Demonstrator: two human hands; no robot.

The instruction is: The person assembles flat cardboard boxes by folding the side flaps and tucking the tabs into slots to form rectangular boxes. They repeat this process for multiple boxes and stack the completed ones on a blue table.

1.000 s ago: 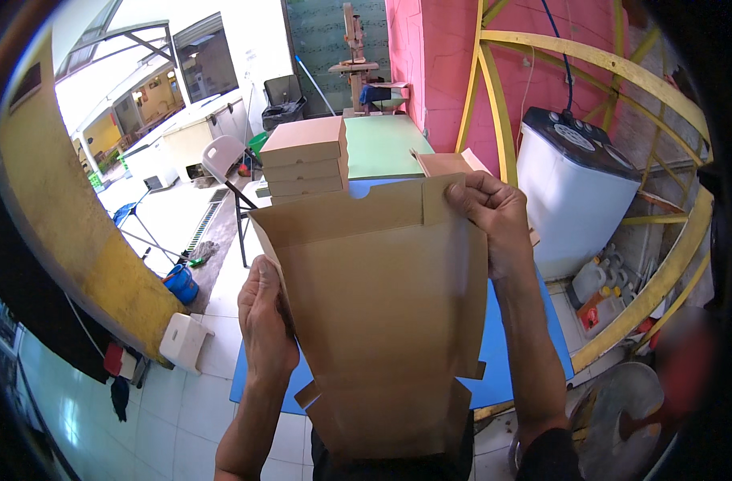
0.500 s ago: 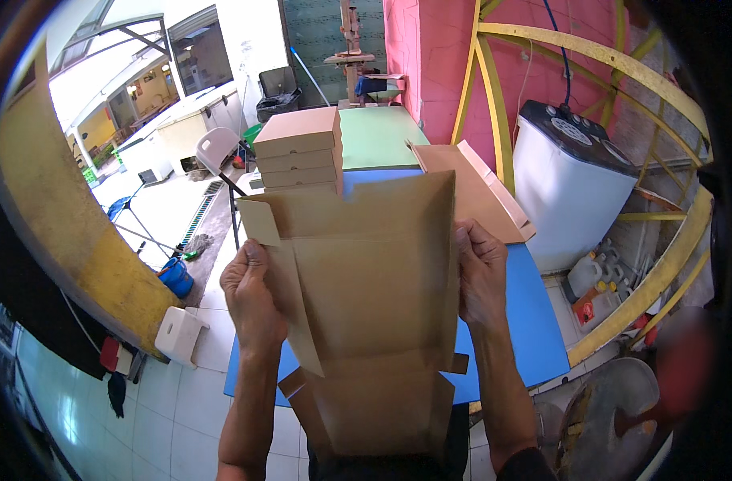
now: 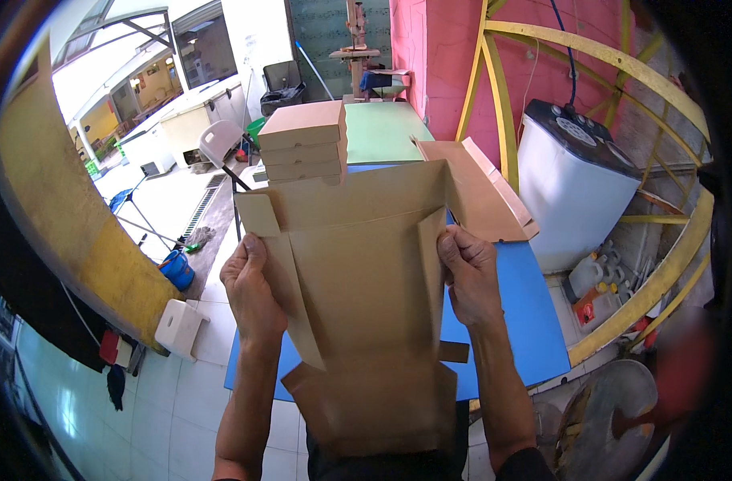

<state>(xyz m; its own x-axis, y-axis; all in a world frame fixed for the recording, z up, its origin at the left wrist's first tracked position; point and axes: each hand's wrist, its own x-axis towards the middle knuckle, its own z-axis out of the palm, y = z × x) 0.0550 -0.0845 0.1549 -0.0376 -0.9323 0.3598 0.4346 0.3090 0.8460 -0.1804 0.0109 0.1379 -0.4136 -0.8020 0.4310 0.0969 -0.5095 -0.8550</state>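
A partly folded brown cardboard box (image 3: 366, 280) hangs upright in front of me, its inside facing me. My left hand (image 3: 254, 284) pinches its left side flap between thumb and fingers, just below a small corner tab. On the opposite edge my right hand (image 3: 470, 272) grips the right side flap, which leans inward. The lower panel of the box, with tabs spread at its sides, reaches down to my lap. Both hands are closed on the cardboard; some fingertips are hidden behind it.
A blue table (image 3: 510, 321) lies under the box. At its far left stands a stack of closed cardboard boxes (image 3: 302, 144); to the right lie flat cardboard blanks (image 3: 482, 192). A white washing machine (image 3: 578, 188), yellow metal frame (image 3: 502, 112) and white stool (image 3: 180, 327) flank the table.
My right hand has moved a little left, and the right flap now folds further inward. The view has shifted slightly.
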